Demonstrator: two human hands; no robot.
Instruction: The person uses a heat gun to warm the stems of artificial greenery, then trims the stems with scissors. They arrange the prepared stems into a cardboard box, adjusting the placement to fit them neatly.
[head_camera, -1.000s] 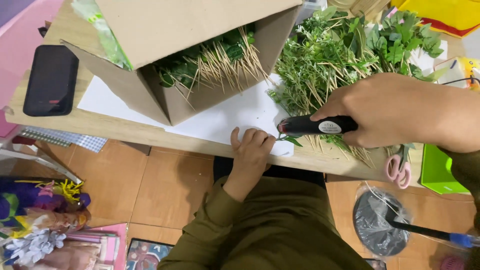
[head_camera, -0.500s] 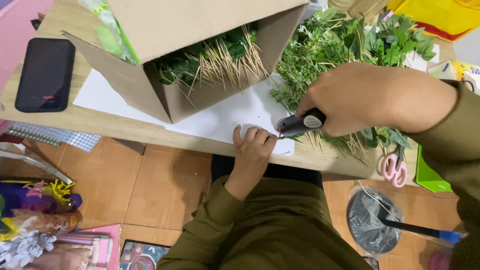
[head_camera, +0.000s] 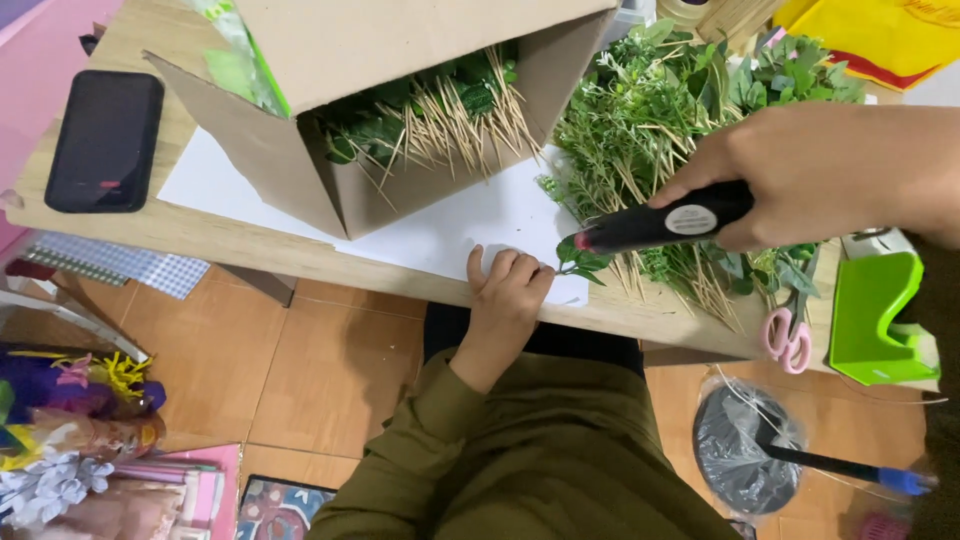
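Compared with half a second ago: right hand (head_camera: 840, 175) drawn a little toward 3 o'clock, and the black glue gun (head_camera: 660, 222) laid flatter, its tip now close above the small green sprig (head_camera: 578, 262) instead of angled steeply down. Left hand (head_camera: 508, 290) much as before, curled at the near edge of the white sheet (head_camera: 470, 215).

Right hand closed firmly around the gun's rear half, fingers wrapped over the top. Left hand loosely curled, fingertips pinching the sprig by its stem at about 3 o'clock of the knuckles; exact grip partly hidden. Gun just above and toward 2 o'clock of the left hand, not touching it.

Long axis of the gun running roughly from 3 o'clock to 9 o'clock, slightly tilted, nozzle pointing toward 8 o'clock at the sprig.

Around them, on the wooden surface (head_camera: 150, 235): an open cardboard box (head_camera: 300, 170) of leaves on thin sticks at 11 o'clock, a heap of loose greenery (head_camera: 650, 110) at 1 o'clock, pink-handled scissors (head_camera: 788, 335) and a green plastic holder (head_camera: 880, 320) at 4 o'clock, a dark phone (head_camera: 105, 140) at 9 o'clock.
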